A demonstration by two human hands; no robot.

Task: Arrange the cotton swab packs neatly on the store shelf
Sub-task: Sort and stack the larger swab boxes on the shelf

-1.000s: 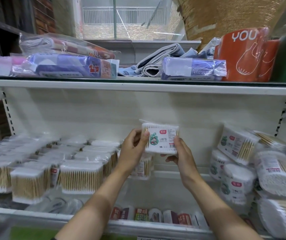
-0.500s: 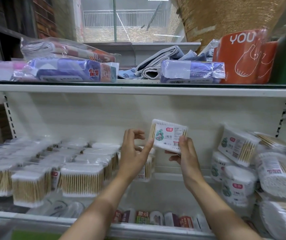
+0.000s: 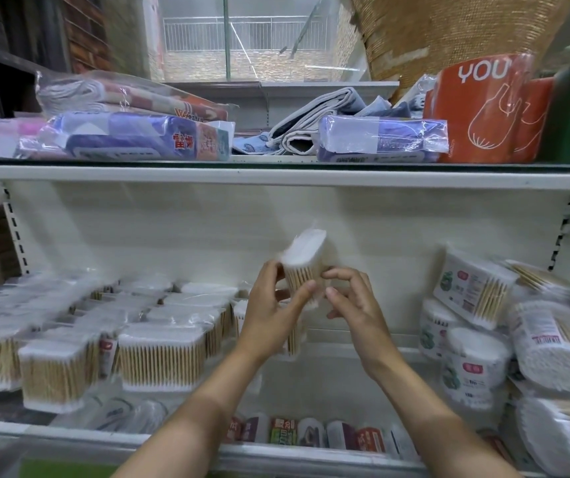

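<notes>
Head view of a store shelf (image 3: 276, 177). At centre frame, raised in front of the white back panel and clear of the shelf floor, a single cotton swab pack (image 3: 306, 262) is held between both hands.

Grip. The left hand (image 3: 273, 312) holds the pack, thumb across its near lower face and fingers behind its left edge. The right hand (image 3: 352, 305) has curled fingers whose tips lie at the pack's right edge; whether they pinch it or merely touch it cannot be told, as the pack is blurred.

Orientation. The pack stands nearly on end: one white cotton-tip face points up and slightly toward the upper right of the frame, and the wooden stems run downward from it toward the hands. Its long axis is therefore close to vertical, leaning a little right. No printed label is visible on it.

Risks, as judgement.
- The film wrap looks slick and only the lower part is supported, so the pack could slip or tip out.
- If dropped, it would probably fall among the upright arranged packs (image 3: 159, 360) at lower left and knock the front row out of line.
- The loose heap of packs (image 3: 476, 298) at right lies tilted and stacked; a brush from the right forearm might start it sliding.
- Set down at its present lean, the pack would not match its neighbours.
</notes>
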